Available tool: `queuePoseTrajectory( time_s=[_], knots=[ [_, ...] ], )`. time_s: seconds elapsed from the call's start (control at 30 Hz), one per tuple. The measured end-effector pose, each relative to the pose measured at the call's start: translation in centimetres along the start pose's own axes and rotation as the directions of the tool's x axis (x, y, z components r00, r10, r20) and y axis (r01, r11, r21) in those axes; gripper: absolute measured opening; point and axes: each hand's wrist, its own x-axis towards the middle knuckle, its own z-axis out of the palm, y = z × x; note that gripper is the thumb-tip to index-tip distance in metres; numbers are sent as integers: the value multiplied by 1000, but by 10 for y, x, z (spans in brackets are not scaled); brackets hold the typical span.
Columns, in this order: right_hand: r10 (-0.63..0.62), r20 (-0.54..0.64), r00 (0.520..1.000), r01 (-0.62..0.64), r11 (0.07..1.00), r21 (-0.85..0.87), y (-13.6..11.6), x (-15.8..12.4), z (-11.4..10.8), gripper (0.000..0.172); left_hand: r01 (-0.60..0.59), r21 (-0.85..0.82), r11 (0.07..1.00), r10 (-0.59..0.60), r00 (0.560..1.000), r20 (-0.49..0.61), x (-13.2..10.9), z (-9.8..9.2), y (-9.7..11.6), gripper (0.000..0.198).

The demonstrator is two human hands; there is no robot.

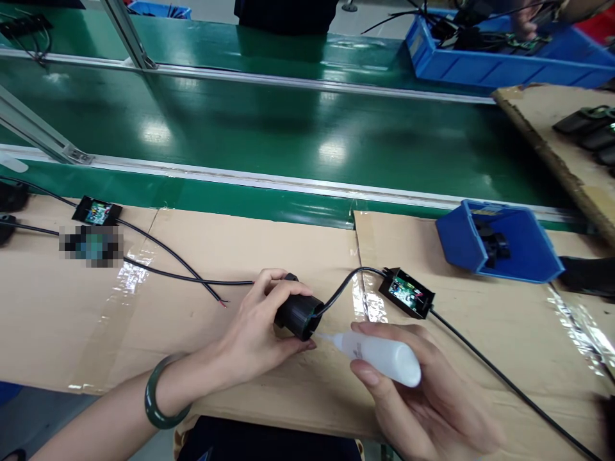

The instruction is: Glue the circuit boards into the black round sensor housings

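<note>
My left hand (259, 323) is closed around a black cylindrical housing (300, 315) just above the cardboard. From the housing's open end a black cable (350, 276) runs to a small black case with an exposed circuit board (407, 293) on the right. Between the thumb and fingers of my right hand (423, 390) is a white squeeze bottle (379, 355), tilted so its thin nozzle points at the rim of the housing's open end. Whether the nozzle tip touches the rim I cannot tell.
Cardboard (202, 346) covers the bench. Another open black case (97, 211) and a blurred-out one lie at left with cables. A blue bin (523, 246) holds black parts. Beyond runs a green conveyor (250, 128). Across it, a person's hand (524, 22) reaches into a blue crate (509, 67).
</note>
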Motion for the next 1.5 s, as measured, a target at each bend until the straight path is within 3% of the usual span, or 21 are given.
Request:
queuePoseTrajectory(
  time_s=[0.37, 0.6, 0.83, 1.3, 1.5],
  knots=[
    [-66, -4, 998, 65, 986, -157, 4, -3, -3, 26, 14, -19, 1000, -13, 1000, 23, 0, -1, 1, 58],
    [-54, -47, 997, 53, 998, -19, 8, -6, -1, 31, 6, -16, 1000, -6, 1000, 5, -2, 0, -1, 58],
    [-49, -72, 996, 47, 998, -36, 11, -8, -1, 39, 13, -23, 1000, -12, 1000, 12, 0, -1, 1, 58],
    [-46, -66, 997, 42, 997, -58, 14, -6, -2, 35, 43, -50, 998, -41, 998, 38, -1, -3, 3, 55],
    [-41, -74, 996, 38, 999, -35, 14, -9, -1, 41, 38, -48, 998, -36, 999, 33, -1, -4, 4, 55]
  ],
)
